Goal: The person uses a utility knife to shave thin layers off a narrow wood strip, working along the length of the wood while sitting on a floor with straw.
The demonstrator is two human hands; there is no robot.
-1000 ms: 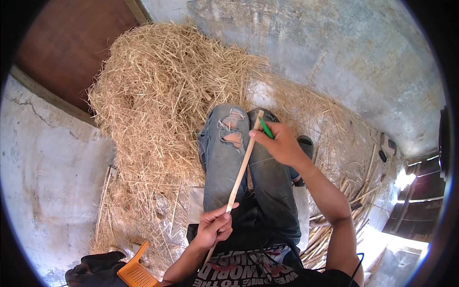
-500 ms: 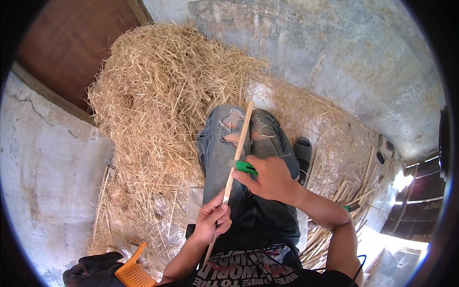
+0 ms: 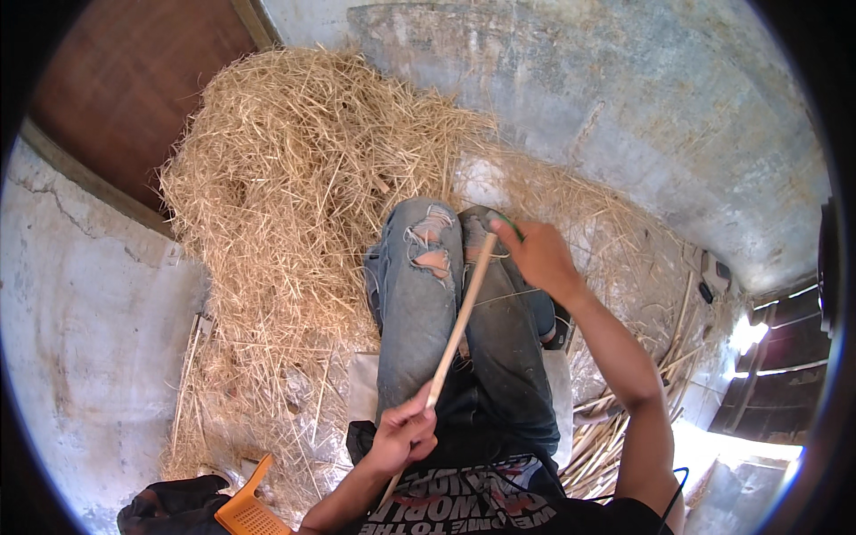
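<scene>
A pale, thin wooden strip (image 3: 465, 316) slants over my lap, its far end near my right knee. Close to my waist, my left hand (image 3: 406, 434) is closed around its lower part. My right hand (image 3: 541, 257) is at the strip's far end, closed on a green-handled utility knife (image 3: 508, 226); only a bit of the green handle shows, and the blade is hidden. My legs in torn jeans (image 3: 419, 312) lie beneath the strip. Fine shavings cling to the jeans beside it.
A large heap of straw-like shavings (image 3: 294, 178) rises ahead to the left, against the wall (image 3: 571, 80). Several long strips (image 3: 597, 455) lie on the floor at my right. An orange plastic piece (image 3: 254, 504) and dark cloth (image 3: 169, 508) are at lower left.
My right hand has moved away from me along the strip with the knife, from its middle to the far end. The strip's far end has come lower and toward me.
</scene>
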